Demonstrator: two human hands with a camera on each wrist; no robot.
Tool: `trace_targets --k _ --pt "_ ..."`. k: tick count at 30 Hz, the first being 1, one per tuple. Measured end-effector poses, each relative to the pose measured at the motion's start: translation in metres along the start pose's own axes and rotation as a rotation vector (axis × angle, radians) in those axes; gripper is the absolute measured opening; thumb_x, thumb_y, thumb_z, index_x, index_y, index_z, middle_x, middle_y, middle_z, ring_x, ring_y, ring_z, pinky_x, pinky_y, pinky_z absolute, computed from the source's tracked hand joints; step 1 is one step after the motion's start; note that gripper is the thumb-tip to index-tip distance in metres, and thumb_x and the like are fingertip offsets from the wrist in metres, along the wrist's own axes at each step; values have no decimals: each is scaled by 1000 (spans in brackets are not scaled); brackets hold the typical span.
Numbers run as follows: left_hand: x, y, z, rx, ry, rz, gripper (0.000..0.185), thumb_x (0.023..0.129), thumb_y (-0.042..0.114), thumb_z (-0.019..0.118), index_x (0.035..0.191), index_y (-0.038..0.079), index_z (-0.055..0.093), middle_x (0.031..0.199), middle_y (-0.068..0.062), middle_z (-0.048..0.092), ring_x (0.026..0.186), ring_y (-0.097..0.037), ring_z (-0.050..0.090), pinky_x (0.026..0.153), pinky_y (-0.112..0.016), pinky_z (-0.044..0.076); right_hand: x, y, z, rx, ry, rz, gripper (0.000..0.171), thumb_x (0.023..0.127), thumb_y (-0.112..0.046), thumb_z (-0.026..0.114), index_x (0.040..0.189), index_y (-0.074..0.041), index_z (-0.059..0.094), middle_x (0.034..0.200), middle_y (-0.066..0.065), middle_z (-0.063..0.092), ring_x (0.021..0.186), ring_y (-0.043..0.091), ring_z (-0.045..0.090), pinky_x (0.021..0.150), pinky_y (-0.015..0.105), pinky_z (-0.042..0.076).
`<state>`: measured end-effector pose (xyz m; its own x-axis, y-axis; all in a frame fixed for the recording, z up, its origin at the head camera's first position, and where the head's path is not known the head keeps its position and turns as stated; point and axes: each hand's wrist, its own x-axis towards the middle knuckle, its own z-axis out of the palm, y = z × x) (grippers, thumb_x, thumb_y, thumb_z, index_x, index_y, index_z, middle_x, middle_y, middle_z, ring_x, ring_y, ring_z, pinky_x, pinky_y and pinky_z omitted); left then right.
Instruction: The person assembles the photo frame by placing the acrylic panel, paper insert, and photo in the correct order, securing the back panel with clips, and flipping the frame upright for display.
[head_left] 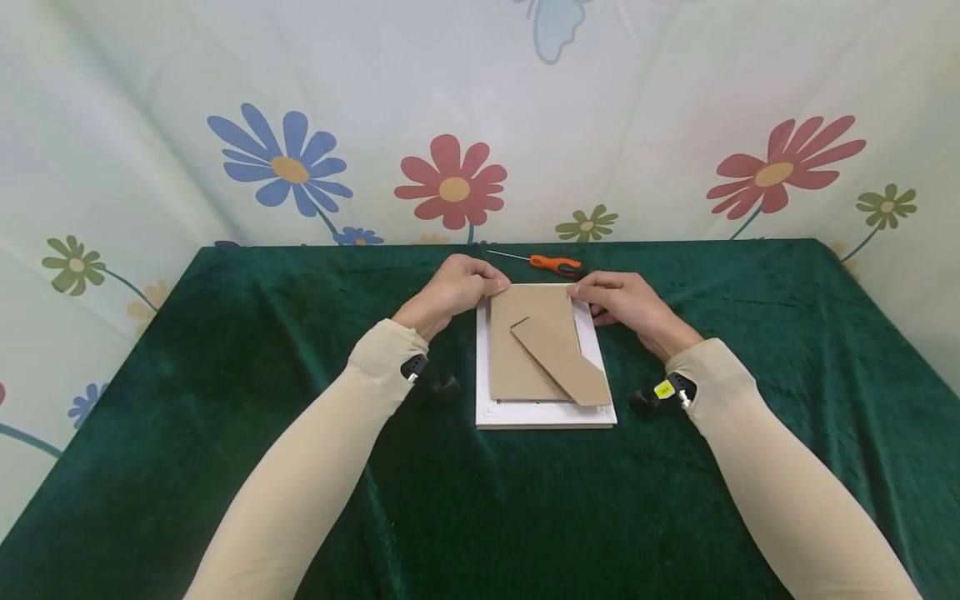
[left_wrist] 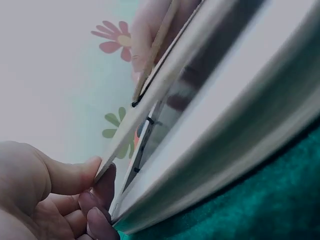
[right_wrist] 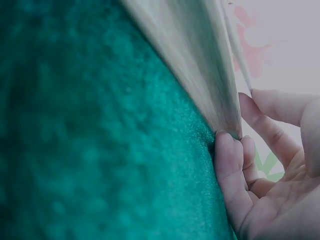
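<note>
A white picture frame point(head_left: 546, 412) lay face down near the middle of the green velvet tabletop point(head_left: 225, 375), its brown fibreboard backing board point(head_left: 525, 350) on top with a folding easel stand point(head_left: 564, 360) lying across it. The left hand point(head_left: 453, 290) pinched the backing board's far left corner between thumb and fingertips, and the right hand point(head_left: 626, 304) held the far right corner in a like grip, fingers curled at the frame's edge. The board looked thin, light and fairly stiff — likely to flex or crease if pried from one corner alone, so the two far corners seemed the sound places to take hold; the frame probably carried glass beneath and would want gentle handling. The left wrist view showed what the head view could not: the backing board point(left_wrist: 150, 105) lifted a little off the frame point(left_wrist: 235, 125), with small dark retaining tabs point(left_wrist: 150, 120) in the gap. The right wrist view showed fingertips point(right_wrist: 227, 150) tucked beneath the frame's edge point(right_wrist: 200, 65) against the cloth. Only the head view showed an orange-handled screwdriver point(head_left: 553, 264) lying just beyond the hands.
</note>
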<state>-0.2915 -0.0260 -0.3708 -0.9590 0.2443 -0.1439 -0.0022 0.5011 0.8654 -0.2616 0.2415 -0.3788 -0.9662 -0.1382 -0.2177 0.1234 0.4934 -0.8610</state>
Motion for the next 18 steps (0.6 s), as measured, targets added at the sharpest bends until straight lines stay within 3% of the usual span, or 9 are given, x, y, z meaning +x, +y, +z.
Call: trace_targets --k 10,18 --pt "-1 1 0 17 1 1 22 105 20 68 120 7 79 115 -8 70 103 -29 65 101 -43 56 1 0 0 -4 -1 -3 40 107 -36 63 130 -5 71 134 17 57 117 32 51 102 47 52" --pt "0 -1 0 42 -8 22 21 105 19 68 119 8 80 115 -7 70 101 -29 63 93 -39 58 1 1 0 -1 -3 -7 38 107 -34 63 131 -5 71 138 17 58 118 34 52 104 49 51"
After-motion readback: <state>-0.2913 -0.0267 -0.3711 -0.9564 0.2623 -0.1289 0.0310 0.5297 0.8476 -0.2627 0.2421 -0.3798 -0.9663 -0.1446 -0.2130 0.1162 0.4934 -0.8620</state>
